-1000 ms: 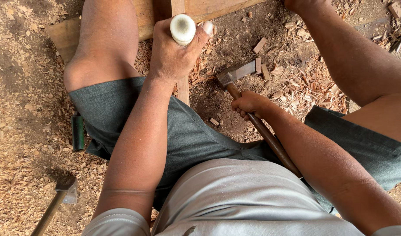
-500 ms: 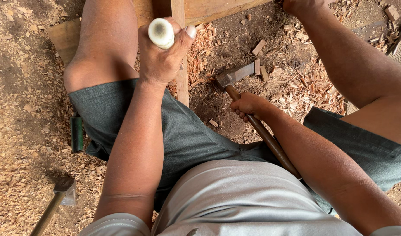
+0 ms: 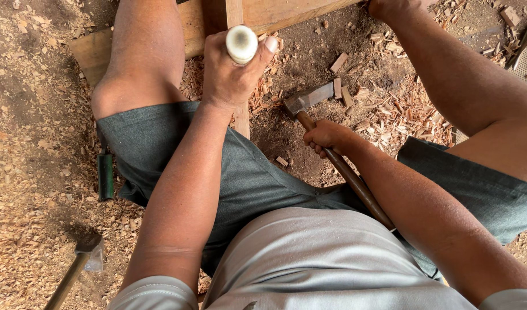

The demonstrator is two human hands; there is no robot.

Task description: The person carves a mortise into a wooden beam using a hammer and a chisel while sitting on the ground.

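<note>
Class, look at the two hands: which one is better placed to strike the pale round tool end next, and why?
Right. The right hand already grips the hammer, its head resting beside the upright tool. The left hand is wrapped around the pale-ended tool, steadying it.

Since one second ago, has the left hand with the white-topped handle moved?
Yes, slightly. The left hand swayed left and came back along the upright wooden strip; its white-topped handle again sits over the strip. The hammer stays put.

No packages, labels, signs or screens show anywhere in this view.
</note>
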